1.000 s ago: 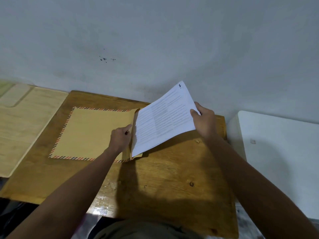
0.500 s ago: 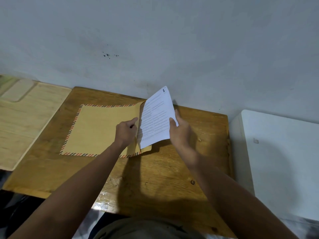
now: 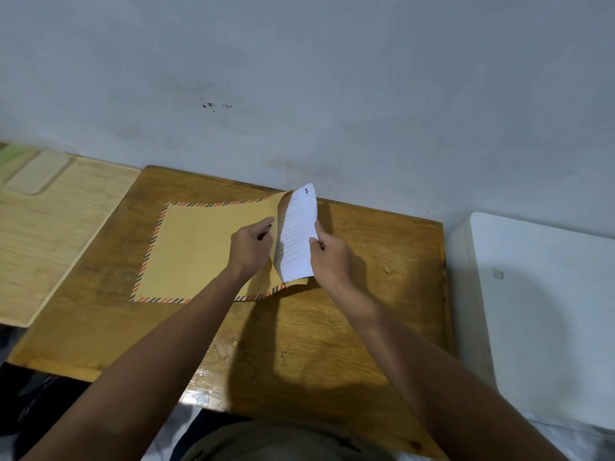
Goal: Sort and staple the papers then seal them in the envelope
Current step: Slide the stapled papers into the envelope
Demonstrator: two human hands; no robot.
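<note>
Closest to the camera it's just two bare forearms reaching out over a worn wooden desk (image 3: 299, 344). The left hand (image 3: 249, 247) has its fingers curled on the open edge of a big manila envelope (image 3: 199, 247) with striped airmail trim, lifting that edge up a bit. The right hand (image 3: 332, 257) is pinching the right edge of the white papers (image 3: 297, 234), which stand partway inside the envelope's mouth, the rest sticking out. The envelope lies flat on the desk otherwise. A lighter wooden board (image 3: 50, 234) sits off to the left, a white surface (image 3: 539, 294) to the right, and a grey wall (image 3: 299, 78) behind.
</note>
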